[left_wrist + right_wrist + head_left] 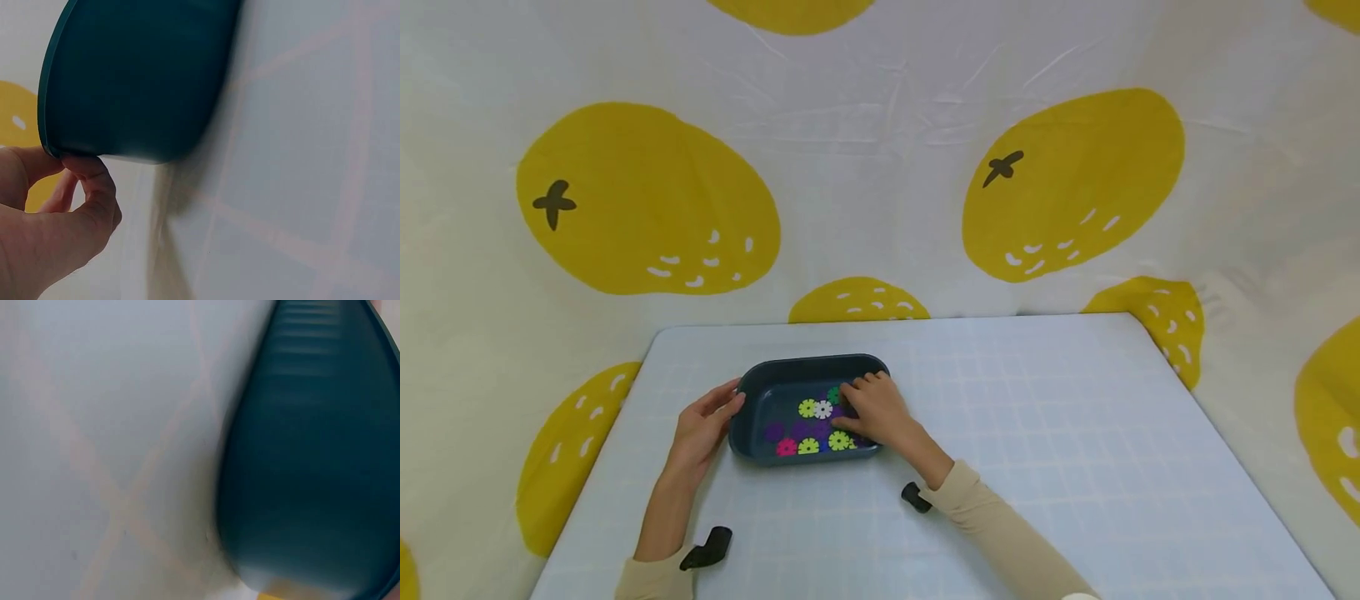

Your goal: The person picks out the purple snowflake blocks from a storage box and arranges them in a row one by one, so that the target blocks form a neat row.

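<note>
A dark teal tray [775,392] with rounded corners stands on the table, holding several flower-shaped plastic discs in yellow, white, pink, purple and green. At its left end my left hand [698,432] grips the rim. The left wrist view shows the thumb and a finger of that left hand [69,212] pinching the tray's edge [144,81]. My right hand [880,410] reaches over the tray's right side among the discs [807,408], thumb and index finger apart. It covers some discs there. The right wrist view shows mostly the tray's outer wall [306,462].
The table [1037,433] has a pale checked cover and extends well to the right of the tray. Behind it hangs a white cloth [880,183] with large yellow fruit prints. Black straps' ends [709,548] stick out at the wrists.
</note>
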{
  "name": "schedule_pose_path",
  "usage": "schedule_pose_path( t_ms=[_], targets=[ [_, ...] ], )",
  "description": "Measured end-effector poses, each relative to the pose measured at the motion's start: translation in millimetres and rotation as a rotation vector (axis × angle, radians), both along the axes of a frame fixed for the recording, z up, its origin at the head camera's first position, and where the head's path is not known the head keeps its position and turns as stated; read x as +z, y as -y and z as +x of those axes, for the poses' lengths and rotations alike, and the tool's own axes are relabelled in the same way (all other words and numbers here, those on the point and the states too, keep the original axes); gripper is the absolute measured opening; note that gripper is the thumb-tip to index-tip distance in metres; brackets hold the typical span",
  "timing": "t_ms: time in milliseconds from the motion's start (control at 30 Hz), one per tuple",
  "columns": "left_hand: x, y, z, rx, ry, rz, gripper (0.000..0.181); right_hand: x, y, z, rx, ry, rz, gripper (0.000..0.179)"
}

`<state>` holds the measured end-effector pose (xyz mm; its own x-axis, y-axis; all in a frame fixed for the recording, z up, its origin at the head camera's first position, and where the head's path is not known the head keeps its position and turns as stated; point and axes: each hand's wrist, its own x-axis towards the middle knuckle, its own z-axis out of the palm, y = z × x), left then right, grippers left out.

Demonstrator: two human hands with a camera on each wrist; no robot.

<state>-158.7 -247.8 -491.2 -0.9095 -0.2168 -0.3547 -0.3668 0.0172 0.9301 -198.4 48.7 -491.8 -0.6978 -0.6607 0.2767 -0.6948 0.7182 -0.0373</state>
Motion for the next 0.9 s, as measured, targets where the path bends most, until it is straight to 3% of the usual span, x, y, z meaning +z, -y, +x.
schedule_pose_path(
  t_ms=[100, 267, 567, 667, 900],
  targets=[
    [-0.3, 0.7, 0.4, 0.011, -0.004, 0.004, 0.066, -1.3, 4, 0.9, -0.058, -0.029, 0.026, 0.040],
    [-1.5, 0.7, 1.1, 0.021, -0.004, 0.004, 0.066, -3.2, 6, 0.3, -0.078, -0.016, 0.100, 0.039],
    [-1.1, -0.3, 1.6, 0.026, -0.010, -0.006, 0.066, 2.3, 7, 0.2, 0.021, 0.024, 0.170, 0.033],
    [0.0, -0.4, 2.6, 0.021, -0.015, -0.013, 0.065, 2.0, 6, -0.1, 0.051, 0.076, 0.067, 0.026],
    [2.4, -1.9, 3.7, 0.003, -0.042, -0.030, 0.061, -1.3, -4, -6.8, 0.187, 0.206, -0.361, 0.009]
  ],
)
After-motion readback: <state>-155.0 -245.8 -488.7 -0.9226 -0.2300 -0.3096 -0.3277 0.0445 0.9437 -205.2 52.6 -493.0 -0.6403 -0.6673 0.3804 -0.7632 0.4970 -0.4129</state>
